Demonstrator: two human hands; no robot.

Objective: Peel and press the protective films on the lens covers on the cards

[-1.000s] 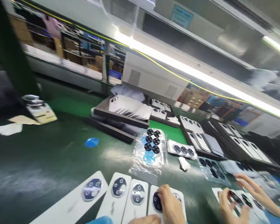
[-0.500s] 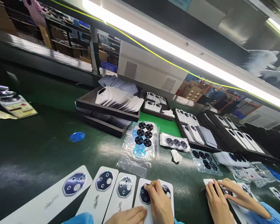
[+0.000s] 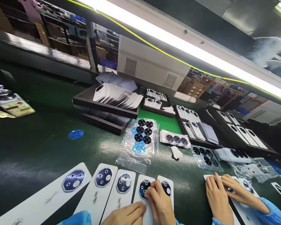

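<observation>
At the bottom centre I see my left hand and right hand both pressing on a white back cover lying on the green bench. At lower right, a co-worker's hands press another cover.

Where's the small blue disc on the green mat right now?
The blue disc lies alone on the mat's left side, in front of the stacked dark trays.
</observation>
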